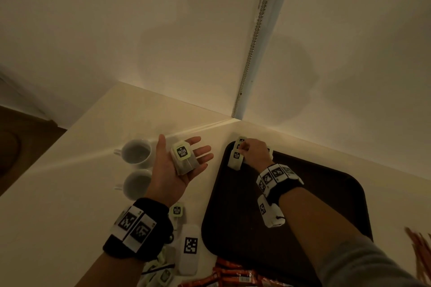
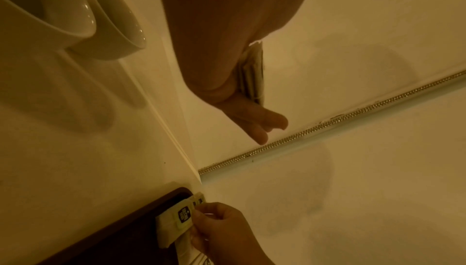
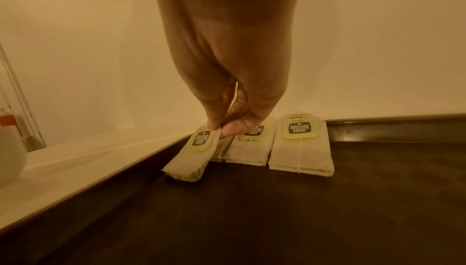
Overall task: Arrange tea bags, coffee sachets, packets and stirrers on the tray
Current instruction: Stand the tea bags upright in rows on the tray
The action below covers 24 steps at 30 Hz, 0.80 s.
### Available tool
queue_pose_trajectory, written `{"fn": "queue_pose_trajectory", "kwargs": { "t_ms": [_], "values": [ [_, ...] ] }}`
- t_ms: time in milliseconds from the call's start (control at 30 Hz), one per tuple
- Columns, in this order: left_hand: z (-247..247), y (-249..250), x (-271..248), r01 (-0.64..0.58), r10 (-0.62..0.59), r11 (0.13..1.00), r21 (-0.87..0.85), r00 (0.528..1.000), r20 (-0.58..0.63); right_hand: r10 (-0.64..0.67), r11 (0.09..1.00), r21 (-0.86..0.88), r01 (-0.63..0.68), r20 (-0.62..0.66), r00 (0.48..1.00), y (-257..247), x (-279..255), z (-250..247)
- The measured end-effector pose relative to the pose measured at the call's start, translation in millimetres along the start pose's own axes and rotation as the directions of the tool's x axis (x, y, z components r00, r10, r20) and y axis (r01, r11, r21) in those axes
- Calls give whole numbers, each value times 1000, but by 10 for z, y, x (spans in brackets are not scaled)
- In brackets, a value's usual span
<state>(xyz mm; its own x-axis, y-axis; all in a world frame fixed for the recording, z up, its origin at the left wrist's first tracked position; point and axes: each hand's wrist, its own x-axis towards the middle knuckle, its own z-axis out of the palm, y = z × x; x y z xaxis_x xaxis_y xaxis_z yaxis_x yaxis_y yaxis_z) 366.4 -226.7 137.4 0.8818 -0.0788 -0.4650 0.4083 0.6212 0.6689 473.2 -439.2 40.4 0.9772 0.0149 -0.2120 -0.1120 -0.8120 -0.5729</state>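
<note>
My left hand (image 1: 179,165) lies palm up over the counter with a small stack of tea bags (image 1: 183,157) resting on it, fingers straight; the left wrist view shows the stack edge-on (image 2: 252,72). My right hand (image 1: 253,151) is at the far left corner of the dark tray (image 1: 326,193) and pinches the top of a tea bag (image 3: 194,153) between thumb and fingertips (image 3: 214,123); its lower end touches the tray by the left rim. Two more tea bags (image 3: 301,145) lie flat beside it along the tray's far edge.
Two white cups (image 1: 136,152) stand left of my left hand. More tea bags (image 1: 177,211) and a white marker block (image 1: 190,248) lie on the counter near my left wrist. Orange sachets (image 1: 233,275) lie at the tray's near edge, stirrers (image 1: 419,254) at far right. Walls close the corner behind.
</note>
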Motion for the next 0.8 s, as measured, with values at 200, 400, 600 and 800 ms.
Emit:
{"fn": "queue_pose_trajectory", "kwargs": {
  "t_ms": [200,400,600,800],
  "values": [
    [69,6,50,44,-45,995,89,999,10,-150,962,195,190,-205,967,-345,-141,-173],
    [235,38,-5,27,-37,993,112,996,86,-652,725,287,627,-10,758,-1088,-706,-484],
    [291,92,-103,-21,6,995,94,987,160,-614,743,241,624,-125,779,-1209,-765,-712],
    [311,62,-171,-277,264,956,96,956,132,-589,738,257,624,-206,781,-1445,-931,-1098]
  ]
}}
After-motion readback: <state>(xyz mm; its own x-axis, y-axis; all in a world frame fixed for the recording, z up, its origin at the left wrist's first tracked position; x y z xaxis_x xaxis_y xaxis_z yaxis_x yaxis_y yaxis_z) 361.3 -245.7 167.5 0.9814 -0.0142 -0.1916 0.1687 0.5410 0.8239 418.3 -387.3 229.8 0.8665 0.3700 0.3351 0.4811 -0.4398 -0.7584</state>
